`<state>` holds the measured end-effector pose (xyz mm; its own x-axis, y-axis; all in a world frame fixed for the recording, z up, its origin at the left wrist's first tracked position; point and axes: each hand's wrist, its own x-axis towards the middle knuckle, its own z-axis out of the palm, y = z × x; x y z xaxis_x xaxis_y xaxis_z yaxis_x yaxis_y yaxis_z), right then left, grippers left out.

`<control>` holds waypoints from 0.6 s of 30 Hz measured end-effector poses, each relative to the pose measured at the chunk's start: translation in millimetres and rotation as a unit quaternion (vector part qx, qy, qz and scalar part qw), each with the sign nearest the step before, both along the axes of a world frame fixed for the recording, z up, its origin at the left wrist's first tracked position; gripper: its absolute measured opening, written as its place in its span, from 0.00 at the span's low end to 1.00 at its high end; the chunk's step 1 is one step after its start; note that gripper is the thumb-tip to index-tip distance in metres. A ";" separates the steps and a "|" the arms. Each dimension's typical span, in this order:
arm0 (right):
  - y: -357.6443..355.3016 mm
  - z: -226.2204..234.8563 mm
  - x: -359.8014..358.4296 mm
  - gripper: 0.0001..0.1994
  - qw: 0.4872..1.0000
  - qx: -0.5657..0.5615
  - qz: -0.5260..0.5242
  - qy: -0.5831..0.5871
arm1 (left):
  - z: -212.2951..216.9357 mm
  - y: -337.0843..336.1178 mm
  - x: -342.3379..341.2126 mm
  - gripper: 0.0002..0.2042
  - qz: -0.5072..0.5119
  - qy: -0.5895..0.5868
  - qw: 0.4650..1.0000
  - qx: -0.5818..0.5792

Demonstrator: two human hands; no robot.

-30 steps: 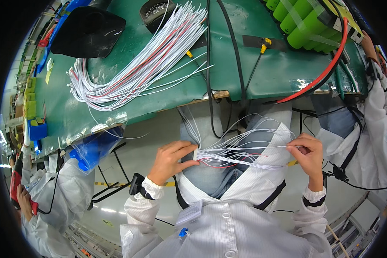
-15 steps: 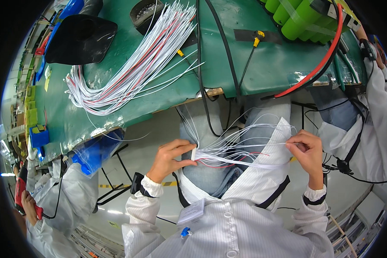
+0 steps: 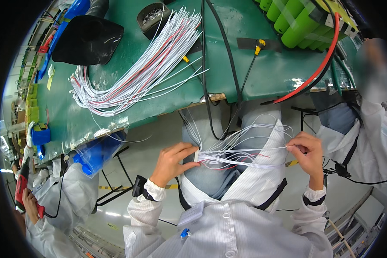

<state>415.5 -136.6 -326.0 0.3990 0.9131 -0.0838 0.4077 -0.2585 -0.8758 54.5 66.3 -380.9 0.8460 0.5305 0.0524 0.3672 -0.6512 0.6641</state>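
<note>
I see a big green table [image 3: 279, 73] across the top of my view. A person in a white coat [image 3: 378, 124] is by its right end. Fat green tubes [image 3: 294, 32] stand on the table near that end. A long pile of white wires [image 3: 137, 71], with some red ones, lies on its left part. In front of the table, over the lap, is a smaller bunch of wires [image 3: 221, 154].

I see the left hand [image 3: 174, 161] in front of the table, thumb low and fingers high. The right hand [image 3: 307, 150] is also in front, more toward the table's right end, with its fingers curled. The left thumb and fingers pinch a small white block [image 3: 197, 155] where the bunch meets. The right thumb and first finger press together on one thin wire [image 3: 279, 148].

I see both hands in almost the same pose as half a second ago. By the table's right end, a blurry shape now shows where that person's arm was.
</note>
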 end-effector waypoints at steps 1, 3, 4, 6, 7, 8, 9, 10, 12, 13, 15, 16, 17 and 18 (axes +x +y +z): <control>0.9 1.1 1.2 0.04 1.000 0.001 0.001 -0.004 | -0.1 0.0 0.0 0.23 0.001 -0.004 1.000 0.001; 1.2 5.2 3.3 0.04 1.000 0.002 0.026 -0.006 | -0.9 1.5 2.2 0.22 -0.007 -0.009 1.000 0.005; 0.1 6.7 3.7 0.04 1.000 0.002 0.022 -0.013 | -1.0 1.3 3.7 0.22 -0.011 -0.016 1.000 0.005; -2.0 5.9 3.6 0.04 1.000 -0.005 0.015 -0.009 | 0.6 -1.3 4.9 0.22 -0.004 -0.006 1.000 0.002; -2.7 5.0 2.9 0.04 1.000 -0.006 0.010 -0.015 | 2.0 -2.4 5.0 0.22 -0.009 -0.011 1.000 0.001; -3.0 4.3 1.4 0.04 1.000 -0.003 0.012 -0.009 | 4.3 -3.3 4.6 0.23 -0.004 0.007 1.000 0.001; -2.8 5.6 -0.6 0.04 1.000 -0.001 0.014 -0.003 | 8.4 -3.4 4.4 0.24 0.001 0.025 1.000 0.002; -1.7 8.1 -2.5 0.04 1.000 0.008 0.015 -0.001 | 12.7 -2.7 4.8 0.25 -0.010 0.032 0.999 0.008; -1.9 11.4 -3.1 0.04 1.000 0.007 0.011 -0.004 | 22.4 -1.9 8.4 0.27 -0.017 0.046 0.999 0.014; -2.0 12.8 -3.3 0.04 1.000 0.007 0.012 -0.003 | 28.4 -2.0 10.8 0.28 -0.019 0.064 0.998 0.020; -2.6 14.6 -3.2 0.04 1.000 0.006 0.008 -0.003 | 42.3 -3.1 18.0 0.30 -0.019 0.073 0.997 0.024; -3.9 14.0 -2.5 0.04 1.000 0.003 0.006 -0.001 | 48.9 -4.2 23.8 0.31 -0.017 0.084 0.996 0.027; -5.0 12.8 -1.8 0.04 1.000 0.001 0.001 -0.005 | 59.2 -7.3 30.0 0.31 -0.022 0.080 0.996 0.025; -6.0 11.0 -1.1 0.04 1.000 0.003 0.004 -0.004 | 71.5 -12.4 38.1 0.33 0.005 0.090 0.995 0.038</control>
<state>414.4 -142.7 -315.0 0.3932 0.9164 -0.0756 0.4166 -0.2508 -0.8738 92.5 53.9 -309.4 0.8396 0.5398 -0.0602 0.4835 -0.6922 0.5358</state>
